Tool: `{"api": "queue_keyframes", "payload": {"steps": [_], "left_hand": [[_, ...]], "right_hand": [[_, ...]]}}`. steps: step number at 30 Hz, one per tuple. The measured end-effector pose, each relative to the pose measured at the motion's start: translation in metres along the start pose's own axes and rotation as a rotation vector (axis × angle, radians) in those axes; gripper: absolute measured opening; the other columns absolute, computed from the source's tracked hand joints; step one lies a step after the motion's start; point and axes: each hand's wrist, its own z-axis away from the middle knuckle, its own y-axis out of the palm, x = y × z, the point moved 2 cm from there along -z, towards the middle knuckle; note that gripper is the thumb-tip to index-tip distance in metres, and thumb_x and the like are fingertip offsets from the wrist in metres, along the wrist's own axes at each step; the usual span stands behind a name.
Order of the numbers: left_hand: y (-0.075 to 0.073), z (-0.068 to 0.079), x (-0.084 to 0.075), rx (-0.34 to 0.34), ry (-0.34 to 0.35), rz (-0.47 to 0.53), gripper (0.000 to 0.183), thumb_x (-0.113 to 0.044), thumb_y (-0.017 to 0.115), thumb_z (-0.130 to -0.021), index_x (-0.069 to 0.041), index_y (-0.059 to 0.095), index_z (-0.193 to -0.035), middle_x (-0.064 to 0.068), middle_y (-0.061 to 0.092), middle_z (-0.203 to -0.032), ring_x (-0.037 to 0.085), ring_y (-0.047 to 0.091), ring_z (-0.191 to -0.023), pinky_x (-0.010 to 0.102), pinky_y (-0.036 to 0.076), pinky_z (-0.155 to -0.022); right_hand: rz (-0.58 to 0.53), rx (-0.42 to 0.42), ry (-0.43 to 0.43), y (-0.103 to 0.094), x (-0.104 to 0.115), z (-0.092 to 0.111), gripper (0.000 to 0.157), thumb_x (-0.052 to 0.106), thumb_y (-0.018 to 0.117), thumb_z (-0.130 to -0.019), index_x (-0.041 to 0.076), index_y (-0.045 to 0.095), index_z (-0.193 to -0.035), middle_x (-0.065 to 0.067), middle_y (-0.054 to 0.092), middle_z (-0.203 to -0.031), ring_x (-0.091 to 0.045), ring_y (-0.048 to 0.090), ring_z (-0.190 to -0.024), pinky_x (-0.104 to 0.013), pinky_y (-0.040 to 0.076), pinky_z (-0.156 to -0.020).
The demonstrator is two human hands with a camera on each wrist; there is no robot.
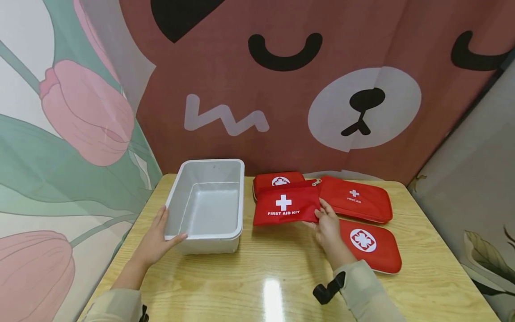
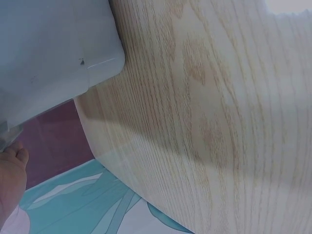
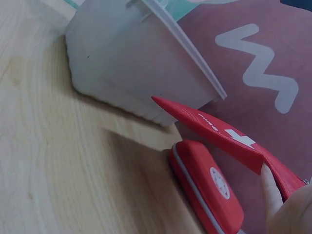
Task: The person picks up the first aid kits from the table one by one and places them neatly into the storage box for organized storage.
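Note:
My right hand (image 1: pixel 327 226) pinches the lower right edge of a flat red first aid pouch (image 1: pixel 295 214) with a white cross and a zipper pull. In the right wrist view, that pouch (image 3: pixel 214 132) is tilted and raised above the table. To its left stands a light grey plastic bin (image 1: pixel 211 232), its visible inside bare. My left hand (image 1: pixel 154 239) rests at the bin's front left corner, fingers spread along its left side and thumb on the front rim. The left wrist view catches only part of this hand (image 2: pixel 12 178) beside the bin (image 2: pixel 53 53).
Behind the held pouch lies a red hard-sided case (image 1: pixel 267 180), partly covered. To the right lie a larger red first aid case (image 1: pixel 372 201) and another red case (image 1: pixel 382 248) with a round white emblem. A printed bear curtain (image 1: pixel 281 147) hangs behind the wooden table (image 1: pixel 225 286).

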Motion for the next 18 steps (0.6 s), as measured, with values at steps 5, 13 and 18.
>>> {"api": "queue_keyframes", "payload": {"steps": [5, 13, 18], "left_hand": [[0.000, 0.000, 0.000, 0.003, -0.005, 0.005, 0.094, -0.043, 0.060, -0.076, 0.001, 0.004, -0.137, 0.018, 0.001, -0.142, 0.044, 0.016, -0.121, 0.059, 0.022, -0.089], [0.001, 0.000, -0.001, 0.005, -0.007, -0.004, 0.094, -0.044, 0.060, -0.076, 0.001, 0.004, -0.137, 0.017, 0.000, -0.142, 0.044, 0.016, -0.121, 0.059, 0.022, -0.089], [0.002, 0.001, 0.001, -0.004, -0.001, 0.000, 0.094, -0.043, 0.061, -0.076, 0.001, 0.005, -0.137, 0.017, 0.000, -0.142, 0.044, 0.016, -0.122, 0.059, 0.022, -0.089]], "right_hand": [[0.001, -0.002, -0.010, 0.006, 0.007, 0.002, 0.047, 0.001, 0.028, -0.092, 0.013, 0.023, -0.137, -0.003, 0.033, -0.111, -0.026, 0.036, -0.108, -0.040, 0.047, -0.071], [-0.043, 0.001, -0.028, 0.010, 0.018, 0.007, 0.046, 0.001, 0.029, -0.092, 0.014, 0.025, -0.136, 0.002, 0.034, -0.100, -0.019, 0.040, -0.100, -0.038, 0.047, -0.072], [-0.113, 0.033, -0.046, 0.012, 0.025, 0.011, 0.040, 0.001, 0.027, -0.092, 0.018, 0.033, -0.128, 0.001, 0.034, -0.099, -0.018, 0.042, -0.097, -0.039, 0.047, -0.072]]}}
